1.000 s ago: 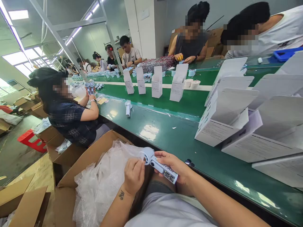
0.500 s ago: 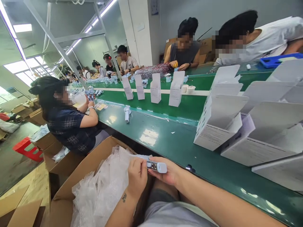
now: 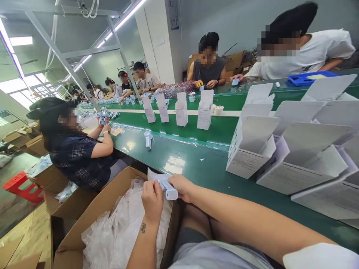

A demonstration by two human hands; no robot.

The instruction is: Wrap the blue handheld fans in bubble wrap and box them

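Holding one blue fan [image 3: 169, 190] above the carton's [image 3: 92, 213] desk-side corner, the right hand [image 3: 181, 186] keeps fingers closed round it; the left hand [image 3: 152, 200] curls narrow alongside, grip unclear. Four upright boxes [image 3: 181, 112] line the belt [image 3: 218, 136]; one second fan [image 3: 148, 140] sits near the desk's [image 3: 207, 177] far edge.

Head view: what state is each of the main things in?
Held fan: between the left hand and right hand
Cardboard box: open
Plastic bags: crumpled, heaped in the box
Nearer white boxes: tops open
Farther white boxes: upright, flaps raised
Other fan: lying on the table
Ceiling light: lit
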